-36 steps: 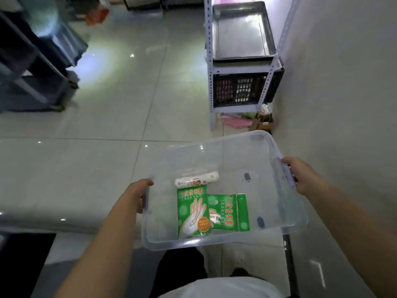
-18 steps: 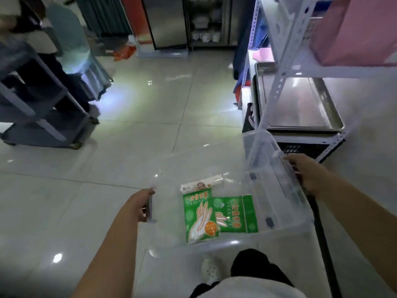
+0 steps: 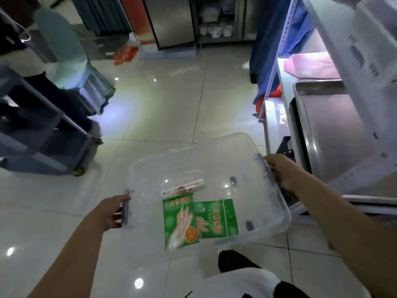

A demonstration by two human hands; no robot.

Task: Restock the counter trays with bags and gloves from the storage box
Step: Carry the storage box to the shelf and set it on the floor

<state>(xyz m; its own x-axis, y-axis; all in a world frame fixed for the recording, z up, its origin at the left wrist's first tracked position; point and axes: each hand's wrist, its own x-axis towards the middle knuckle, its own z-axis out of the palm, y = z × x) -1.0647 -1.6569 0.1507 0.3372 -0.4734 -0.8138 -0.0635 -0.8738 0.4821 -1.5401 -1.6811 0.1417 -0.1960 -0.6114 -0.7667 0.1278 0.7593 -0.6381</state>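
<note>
I carry a clear plastic storage box (image 3: 268, 203) in front of me above the tiled floor. My left hand (image 3: 111, 211) grips its left grey handle and my right hand (image 3: 281, 171) grips the right handle. Inside lie two green packs of disposable gloves: one (image 3: 179, 222) upright at the centre, the other (image 3: 219, 218) beside it to the right, partly under it. A white roll of bags (image 3: 182, 188) lies just behind them.
A white metal shelf rack (image 3: 277, 67) with a steel tray (image 3: 335, 130) stands close on the right. A grey cart (image 3: 43, 134) and a person's legs (image 3: 64, 104) are at the left. Steel cabinets (image 3: 176, 20) line the far wall. Open tiled floor (image 3: 171, 100) lies ahead.
My view has swung left and away from the wall, and the shelf rack now sits on my right. The box stays in both hands, its contents barely shifted.
</note>
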